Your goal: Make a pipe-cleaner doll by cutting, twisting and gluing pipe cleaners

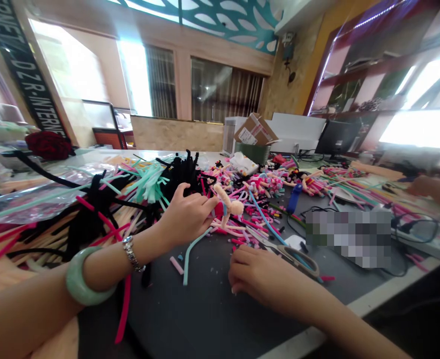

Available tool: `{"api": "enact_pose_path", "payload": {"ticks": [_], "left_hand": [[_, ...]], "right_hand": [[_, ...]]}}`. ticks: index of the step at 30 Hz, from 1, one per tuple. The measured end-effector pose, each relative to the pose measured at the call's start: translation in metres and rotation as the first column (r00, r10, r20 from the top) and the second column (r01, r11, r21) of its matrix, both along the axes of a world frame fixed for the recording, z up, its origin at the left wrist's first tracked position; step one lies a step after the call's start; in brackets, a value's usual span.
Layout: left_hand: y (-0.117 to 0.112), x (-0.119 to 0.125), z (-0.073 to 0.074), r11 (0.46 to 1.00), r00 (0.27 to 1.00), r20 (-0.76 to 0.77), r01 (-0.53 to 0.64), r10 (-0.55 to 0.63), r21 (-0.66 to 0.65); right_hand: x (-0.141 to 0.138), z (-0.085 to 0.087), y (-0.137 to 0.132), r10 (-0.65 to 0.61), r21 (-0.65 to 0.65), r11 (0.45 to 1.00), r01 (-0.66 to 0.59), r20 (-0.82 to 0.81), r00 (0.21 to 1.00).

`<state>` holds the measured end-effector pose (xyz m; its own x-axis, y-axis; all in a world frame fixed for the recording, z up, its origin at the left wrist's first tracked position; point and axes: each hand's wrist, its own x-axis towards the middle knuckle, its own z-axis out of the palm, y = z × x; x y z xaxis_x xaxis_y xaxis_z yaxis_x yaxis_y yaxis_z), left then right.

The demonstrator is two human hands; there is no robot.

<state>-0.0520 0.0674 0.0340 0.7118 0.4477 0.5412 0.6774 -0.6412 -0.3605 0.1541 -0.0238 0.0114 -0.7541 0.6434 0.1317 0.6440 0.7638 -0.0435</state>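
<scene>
My left hand (190,212) is closed on a small doll (226,207) made of fuzzy pipe cleaners, pinched at its red body. The doll's cream head points right and its limbs stick out. My right hand (251,271) rests on the dark mat (190,324) with its fingers curled in. Whatever those fingers may hold is hidden. Just behind the right hand lie scissors (311,265) with large beige handles. A pale teal pipe cleaner (187,264) and a short pink piece (176,266) lie between the hands.
Beyond the hands spreads a heap of pink and mixed cut pieces (266,184). Black pipe cleaners (182,172) and a mint bundle (150,182) stand at left. A blue strap-like object (294,198) lies right of centre. Another person's hand (434,192) shows at far right.
</scene>
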Motion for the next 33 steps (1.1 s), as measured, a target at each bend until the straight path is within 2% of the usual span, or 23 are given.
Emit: {"api": "enact_pose_path", "payload": {"ticks": [3, 5, 7, 10, 13, 16, 20, 24, 29, 33], "left_hand": [[-0.002, 0.002, 0.0, 0.999, 1.0, -0.018, 0.013, -0.012, 0.032], [-0.006, 0.003, 0.0, 0.999, 0.999, -0.02, 0.031, -0.03, 0.042], [-0.01, 0.005, 0.001, 0.997, 0.998, -0.012, 0.058, -0.057, 0.051], [-0.016, 0.008, 0.002, 0.991, 0.993, -0.016, 0.119, -0.118, 0.056], [-0.021, 0.01, 0.002, 0.987, 0.987, -0.042, 0.156, -0.154, 0.047], [-0.025, 0.01, 0.003, 0.987, 0.987, -0.06, 0.154, -0.151, 0.039], [-0.027, 0.011, 0.005, 0.989, 0.986, -0.084, 0.149, -0.147, 0.018], [-0.028, 0.013, 0.007, 0.99, 0.984, -0.121, 0.125, -0.132, -0.062], [-0.03, 0.014, 0.007, 0.982, 0.982, -0.159, 0.076, -0.104, -0.173], [-0.03, 0.014, 0.006, 0.976, 0.98, -0.172, 0.066, -0.103, -0.209]], "right_hand": [[0.009, 0.023, 0.002, -0.005, -0.012, 1.0, 0.004, -0.118, 0.993], [0.016, 0.039, 0.005, -0.032, 0.103, 0.993, 0.062, -0.271, 0.962], [0.022, 0.05, 0.008, -0.069, 0.231, 0.956, 0.184, -0.43, 0.9], [0.026, 0.053, 0.013, -0.063, 0.331, 0.896, 0.298, -0.568, 0.821], [0.026, 0.048, 0.018, -0.043, 0.346, 0.891, 0.295, -0.583, 0.812], [0.027, 0.044, 0.021, -0.069, 0.313, 0.902, 0.298, -0.576, 0.815], [0.031, 0.043, 0.024, -0.16, 0.175, 0.929, 0.327, -0.606, 0.779], [0.032, 0.041, 0.025, -0.233, 0.056, 0.936, 0.348, -0.642, 0.73], [0.035, 0.033, 0.03, -0.272, -0.08, 0.955, 0.286, -0.623, 0.733], [0.039, 0.027, 0.032, -0.278, -0.132, 0.959, 0.252, -0.627, 0.728]]}}
